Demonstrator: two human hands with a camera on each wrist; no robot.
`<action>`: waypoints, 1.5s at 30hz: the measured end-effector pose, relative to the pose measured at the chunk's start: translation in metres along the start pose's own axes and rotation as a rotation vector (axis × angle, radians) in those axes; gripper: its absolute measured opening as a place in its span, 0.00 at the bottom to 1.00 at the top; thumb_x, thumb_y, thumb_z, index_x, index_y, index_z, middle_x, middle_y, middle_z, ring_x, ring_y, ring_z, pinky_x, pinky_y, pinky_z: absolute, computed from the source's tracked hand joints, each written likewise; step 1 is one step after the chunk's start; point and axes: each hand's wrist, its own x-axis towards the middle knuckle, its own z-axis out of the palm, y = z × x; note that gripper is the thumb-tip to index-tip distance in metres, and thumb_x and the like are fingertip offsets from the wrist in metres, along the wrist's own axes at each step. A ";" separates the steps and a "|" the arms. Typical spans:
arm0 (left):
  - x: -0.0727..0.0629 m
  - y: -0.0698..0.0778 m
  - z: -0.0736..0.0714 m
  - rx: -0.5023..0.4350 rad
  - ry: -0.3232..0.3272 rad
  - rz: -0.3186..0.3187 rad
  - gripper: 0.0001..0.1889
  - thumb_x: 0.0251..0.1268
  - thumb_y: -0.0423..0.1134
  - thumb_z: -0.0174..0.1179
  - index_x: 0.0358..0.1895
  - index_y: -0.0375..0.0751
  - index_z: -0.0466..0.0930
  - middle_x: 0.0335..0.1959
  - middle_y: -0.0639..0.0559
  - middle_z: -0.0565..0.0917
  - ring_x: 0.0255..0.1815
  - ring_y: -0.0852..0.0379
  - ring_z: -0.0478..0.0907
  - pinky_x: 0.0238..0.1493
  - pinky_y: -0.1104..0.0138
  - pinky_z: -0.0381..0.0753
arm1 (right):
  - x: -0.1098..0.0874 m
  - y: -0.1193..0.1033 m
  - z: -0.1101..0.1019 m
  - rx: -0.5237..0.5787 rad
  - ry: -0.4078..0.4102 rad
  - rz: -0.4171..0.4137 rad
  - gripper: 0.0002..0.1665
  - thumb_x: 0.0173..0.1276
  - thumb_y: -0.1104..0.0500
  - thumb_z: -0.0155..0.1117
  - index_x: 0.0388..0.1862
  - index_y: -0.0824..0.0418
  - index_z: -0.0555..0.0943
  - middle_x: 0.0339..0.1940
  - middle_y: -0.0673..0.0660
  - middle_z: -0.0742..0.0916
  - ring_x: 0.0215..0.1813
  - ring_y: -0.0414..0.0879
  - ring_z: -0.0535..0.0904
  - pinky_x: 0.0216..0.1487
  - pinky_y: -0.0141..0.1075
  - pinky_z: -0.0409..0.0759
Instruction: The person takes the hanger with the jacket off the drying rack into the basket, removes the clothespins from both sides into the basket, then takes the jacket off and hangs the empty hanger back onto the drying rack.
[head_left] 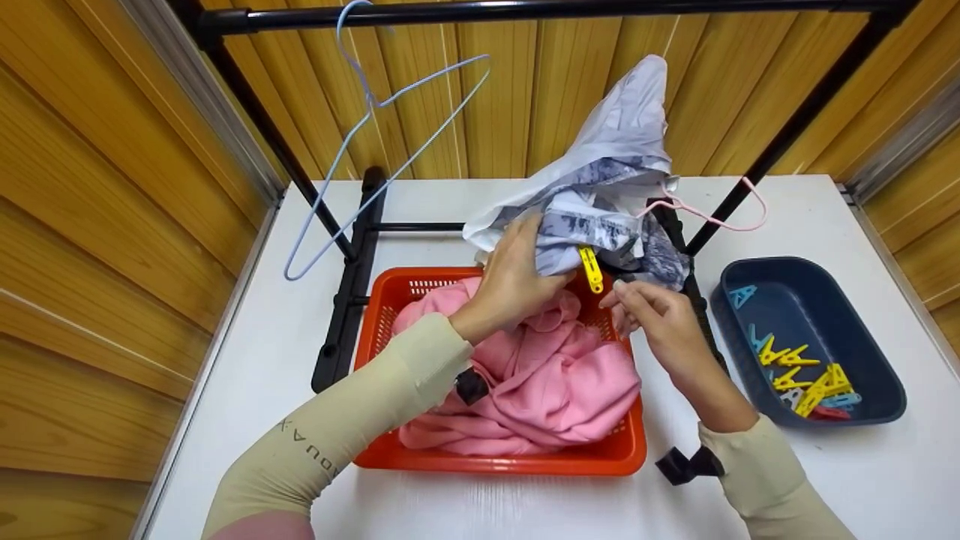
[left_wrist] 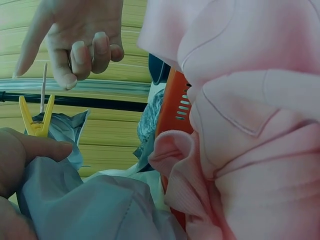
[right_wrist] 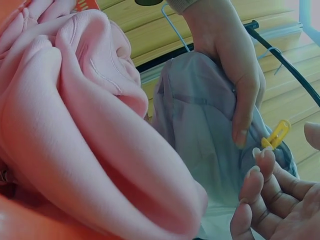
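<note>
My left hand (head_left: 514,277) grips a white and grey patterned garment (head_left: 626,116) above the basket. A pink hanger (head_left: 716,221) reaches out of the garment on the right. A yellow clothespin (head_left: 591,268) is on the garment's edge, beside the left fingers; the left wrist view shows its two handles (left_wrist: 37,125) spread. Just right of the clothespin, my right hand (head_left: 656,319) is held with loosely bent fingers and nothing between them. The right wrist view shows these fingertips (right_wrist: 266,159) close to the clothespin; whether they touch it I cannot tell.
A red basket (head_left: 495,463) with pink clothing (head_left: 525,382) stands below the hands. On the right, a dark blue tub (head_left: 885,360) holds several clothespins. A blue hanger (head_left: 330,169) hangs from the black rack bar (head_left: 480,11). Wood-patterned walls (head_left: 90,225) enclose the white table (head_left: 247,420).
</note>
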 end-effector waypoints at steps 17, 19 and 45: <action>0.000 0.003 0.001 0.016 -0.002 0.006 0.43 0.51 0.42 0.71 0.71 0.38 0.61 0.66 0.43 0.71 0.65 0.49 0.70 0.68 0.59 0.69 | 0.005 -0.005 0.013 -0.002 0.048 0.014 0.20 0.74 0.57 0.54 0.30 0.72 0.82 0.16 0.51 0.79 0.20 0.41 0.73 0.25 0.32 0.75; 0.000 0.003 0.001 0.013 0.002 0.007 0.43 0.51 0.42 0.72 0.71 0.38 0.61 0.66 0.43 0.71 0.65 0.50 0.70 0.67 0.59 0.69 | 0.005 -0.004 0.013 -0.005 0.049 0.011 0.20 0.74 0.57 0.54 0.30 0.72 0.82 0.16 0.51 0.79 0.19 0.41 0.73 0.25 0.32 0.75; 0.001 -0.001 0.002 0.004 -0.004 -0.013 0.44 0.50 0.39 0.71 0.72 0.39 0.59 0.69 0.44 0.68 0.68 0.49 0.67 0.70 0.58 0.66 | 0.003 -0.001 0.015 0.058 0.044 -0.056 0.14 0.71 0.67 0.56 0.28 0.77 0.79 0.14 0.50 0.78 0.18 0.38 0.71 0.21 0.29 0.73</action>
